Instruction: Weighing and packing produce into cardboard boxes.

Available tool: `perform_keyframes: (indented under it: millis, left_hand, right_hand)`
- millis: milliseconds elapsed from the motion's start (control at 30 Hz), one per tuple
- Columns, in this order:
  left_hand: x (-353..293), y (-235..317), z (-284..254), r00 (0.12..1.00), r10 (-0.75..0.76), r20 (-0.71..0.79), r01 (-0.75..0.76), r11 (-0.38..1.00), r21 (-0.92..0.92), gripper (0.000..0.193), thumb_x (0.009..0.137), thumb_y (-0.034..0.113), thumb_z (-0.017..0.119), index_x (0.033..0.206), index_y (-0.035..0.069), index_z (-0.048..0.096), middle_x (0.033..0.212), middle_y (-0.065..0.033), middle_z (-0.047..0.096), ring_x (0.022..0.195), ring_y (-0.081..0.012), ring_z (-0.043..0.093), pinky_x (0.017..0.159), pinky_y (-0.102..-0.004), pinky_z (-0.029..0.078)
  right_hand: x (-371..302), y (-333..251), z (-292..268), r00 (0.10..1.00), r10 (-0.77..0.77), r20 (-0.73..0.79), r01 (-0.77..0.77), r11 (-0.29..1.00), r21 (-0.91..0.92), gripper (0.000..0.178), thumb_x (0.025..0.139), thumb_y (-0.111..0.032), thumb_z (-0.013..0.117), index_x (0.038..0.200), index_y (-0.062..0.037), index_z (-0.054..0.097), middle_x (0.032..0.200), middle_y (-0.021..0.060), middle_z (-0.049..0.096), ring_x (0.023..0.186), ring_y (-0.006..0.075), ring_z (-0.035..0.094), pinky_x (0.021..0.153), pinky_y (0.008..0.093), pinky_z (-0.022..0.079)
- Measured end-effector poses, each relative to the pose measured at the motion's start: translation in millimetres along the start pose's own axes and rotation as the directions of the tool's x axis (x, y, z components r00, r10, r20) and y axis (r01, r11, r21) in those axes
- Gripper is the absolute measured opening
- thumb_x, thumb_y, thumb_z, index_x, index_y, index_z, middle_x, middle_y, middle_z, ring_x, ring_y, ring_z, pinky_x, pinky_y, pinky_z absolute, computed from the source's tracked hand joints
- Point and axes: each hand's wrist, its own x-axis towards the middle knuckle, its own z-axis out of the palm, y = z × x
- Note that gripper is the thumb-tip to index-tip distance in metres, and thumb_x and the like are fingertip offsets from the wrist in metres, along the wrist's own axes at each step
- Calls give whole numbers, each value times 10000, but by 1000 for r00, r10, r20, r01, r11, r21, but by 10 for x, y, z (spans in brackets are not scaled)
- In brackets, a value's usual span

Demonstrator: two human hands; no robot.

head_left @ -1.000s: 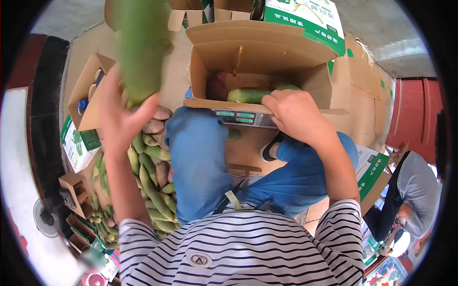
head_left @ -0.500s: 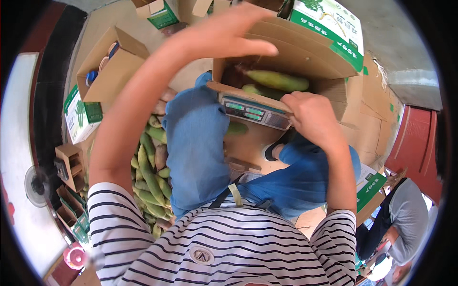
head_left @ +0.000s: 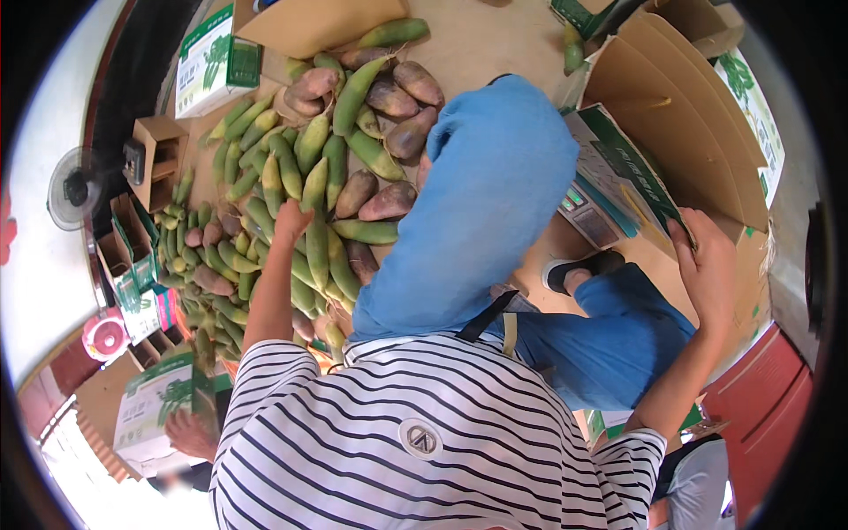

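Note:
Several long green radishes (head_left: 284, 163) lie in a big pile on the floor to my left, mixed with reddish-purple root vegetables (head_left: 389, 201). My left hand (head_left: 291, 221) is in this pile, its fingers closed at the lower end of one green radish. To the right, a cardboard box (head_left: 698, 106) stands tilted, its upper flaps raised. My right hand (head_left: 704, 252) grips the edge of its green-printed near flap (head_left: 632, 159), thumb on one side and fingers on the other. The box's contents are hidden from this angle. Beside it sits a scale (head_left: 585, 212) with lit green displays.
More printed cartons (head_left: 212, 66) stand at the far left. One green radish (head_left: 572, 49) lies apart near the box. A co-worker's hand (head_left: 188, 433) rests by a carton at the lower left; another person (head_left: 698, 481) is at the lower right. A fan (head_left: 75, 190) stands left.
The view has swung left. My left hand has come from above the box down to the pile. My right hand stays on the box, whose near flap now stands up.

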Motion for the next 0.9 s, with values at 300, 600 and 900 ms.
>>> perform_keyframes:
  millis: [300, 600, 900]
  left_hand:
    - [-467, 231, 692, 926, -376, -5, 376, 926, -13, 627, 689, 377, 784, 1108, 27, 475, 1125, -212, 626, 1022, -378, 619, 832, -453, 511]
    - [-379, 1548, -428, 873, 129, -471, -449, 593, -669, 492, 757, 208, 810, 1123, -19, 571, 1034, -100, 639, 911, -193, 595, 807, -331, 485]
    - [-1890, 4163, -1977, 192, 257, -947, -873, -397, -285, 484, 783, 91, 746, 1168, -112, 535, 1135, -200, 620, 952, -250, 644, 805, -327, 544]
  right_hand:
    - [50, -34, -70, 998, 45, 46, -47, 998, 41, 149, 884, -108, 591, 963, 18, 599, 825, 179, 567, 731, 371, 545, 650, 379, 437]
    - [105, -3, -121, 998, -8, 58, 9, 1000, -21, 147, 843, -147, 620, 926, -25, 618, 848, 169, 600, 808, 382, 592, 684, 441, 458]
    - [-83, 12, 15, 999, 13, 35, -11, 998, -69, 163, 763, -153, 660, 899, -70, 627, 780, 121, 595, 773, 319, 616, 675, 426, 491]
